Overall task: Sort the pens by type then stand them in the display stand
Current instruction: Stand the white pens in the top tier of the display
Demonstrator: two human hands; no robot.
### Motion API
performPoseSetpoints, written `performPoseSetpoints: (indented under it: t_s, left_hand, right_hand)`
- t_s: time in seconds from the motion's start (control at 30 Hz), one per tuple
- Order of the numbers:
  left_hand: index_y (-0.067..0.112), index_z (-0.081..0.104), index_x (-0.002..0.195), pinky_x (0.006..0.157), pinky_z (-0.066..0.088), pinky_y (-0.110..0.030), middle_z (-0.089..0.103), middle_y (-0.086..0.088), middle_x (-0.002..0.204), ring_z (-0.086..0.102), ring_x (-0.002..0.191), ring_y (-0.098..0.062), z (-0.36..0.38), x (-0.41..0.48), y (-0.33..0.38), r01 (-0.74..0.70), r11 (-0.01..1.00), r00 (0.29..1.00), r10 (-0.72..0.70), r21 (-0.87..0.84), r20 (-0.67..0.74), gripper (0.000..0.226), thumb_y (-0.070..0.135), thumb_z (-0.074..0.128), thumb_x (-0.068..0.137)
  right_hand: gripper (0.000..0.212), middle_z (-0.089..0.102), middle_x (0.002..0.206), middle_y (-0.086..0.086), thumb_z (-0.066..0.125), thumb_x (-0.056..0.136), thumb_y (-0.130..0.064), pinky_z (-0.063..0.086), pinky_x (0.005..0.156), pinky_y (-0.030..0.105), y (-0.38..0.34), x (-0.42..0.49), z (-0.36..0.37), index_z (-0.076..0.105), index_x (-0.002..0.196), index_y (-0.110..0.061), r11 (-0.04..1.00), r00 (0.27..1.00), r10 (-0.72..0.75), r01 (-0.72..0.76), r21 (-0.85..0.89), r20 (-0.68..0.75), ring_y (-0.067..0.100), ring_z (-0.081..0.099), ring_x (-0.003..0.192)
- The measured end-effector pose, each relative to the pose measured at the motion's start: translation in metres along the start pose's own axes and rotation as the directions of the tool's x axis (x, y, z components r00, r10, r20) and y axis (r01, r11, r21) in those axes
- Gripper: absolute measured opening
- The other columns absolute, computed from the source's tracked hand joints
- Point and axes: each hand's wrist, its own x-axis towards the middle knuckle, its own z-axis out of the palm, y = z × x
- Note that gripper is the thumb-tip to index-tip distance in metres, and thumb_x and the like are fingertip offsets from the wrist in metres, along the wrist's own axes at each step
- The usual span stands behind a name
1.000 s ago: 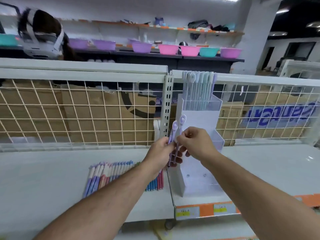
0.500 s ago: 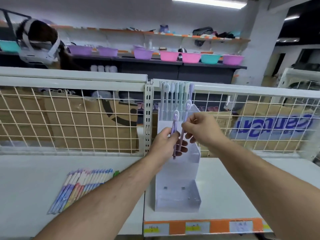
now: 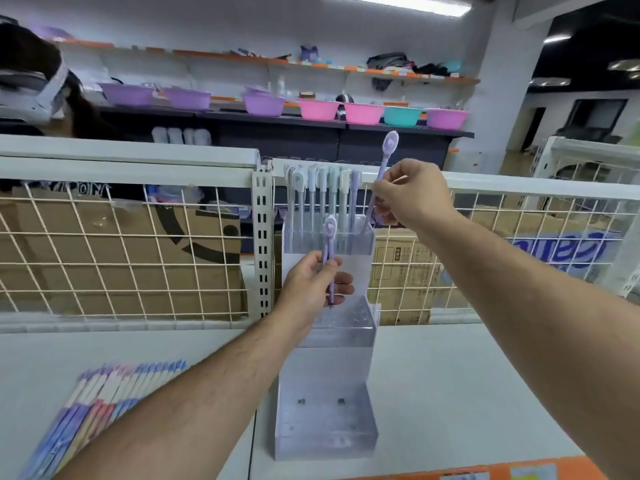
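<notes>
A clear acrylic display stand [image 3: 325, 431] with stepped tiers stands on the white shelf. Several pale capped pens [image 3: 322, 199] stand upright in its top tier. My left hand [image 3: 311, 289] grips one purple pen [image 3: 329, 251] upright in front of the stand's middle. My right hand [image 3: 412, 195] pinches a second purple pen [image 3: 382, 164], tilted, its lower end at the top tier's right end. A row of several coloured pens [image 3: 100, 407] lies flat on the shelf at the lower left.
A wire mesh back panel [image 3: 121, 258] with a white upright post [image 3: 261, 237] runs behind the shelf, cardboard boxes [image 3: 401, 271] beyond it. Coloured plastic bowls [image 3: 318, 109] line a far shelf. A person [image 3: 41, 84] wearing a headset stands at the far left.
My right hand has lifted its purple pen up and to the right, away from my left hand, toward the top tier. The camera has tilted up and come closer.
</notes>
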Motion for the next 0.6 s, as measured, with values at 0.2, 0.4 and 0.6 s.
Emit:
performPoseSetpoints:
  t_s: [0.2,0.4,0.6]
  left_hand:
    - [0.014,0.062,0.107,0.073,0.058,-0.036,0.074,-0.010,0.087,0.073,0.081,-0.025,-0.003,0.003,-0.005,-0.005,0.999,0.999,0.004,-0.033,-0.034,0.015,0.021,0.049,0.105]
    - [0.011,0.062,0.105,0.073,0.059,-0.037,0.071,-0.010,0.082,0.071,0.075,-0.023,-0.005,0.002,-0.006,-0.011,0.999,1.000,0.010,-0.033,-0.017,0.013,0.018,0.051,0.103]
    - [0.011,0.063,0.105,0.078,0.059,-0.041,0.070,-0.008,0.082,0.070,0.075,-0.022,-0.007,0.001,-0.005,-0.029,1.000,1.000,0.029,0.003,0.002,0.014,0.017,0.051,0.104]
  right_hand:
    - [0.015,0.071,0.059,0.001,0.068,0.092,-0.013,0.059,0.049,0.033,0.005,0.018,0.008,0.061,0.079,-0.016,0.998,0.999,-0.042,0.043,-0.043,0.025,0.017,0.071,0.054]
    - [0.011,0.072,0.061,0.005,0.069,0.089,-0.010,0.063,0.062,0.046,0.016,0.017,0.018,0.065,0.079,-0.011,0.991,0.993,-0.041,0.054,-0.119,0.107,0.022,0.073,0.059]
    - [0.015,0.072,0.068,0.005,0.074,0.090,-0.017,0.063,0.062,0.039,0.029,0.010,0.027,0.067,0.078,-0.011,0.970,0.988,-0.052,0.086,-0.229,0.147,0.015,0.071,0.059]
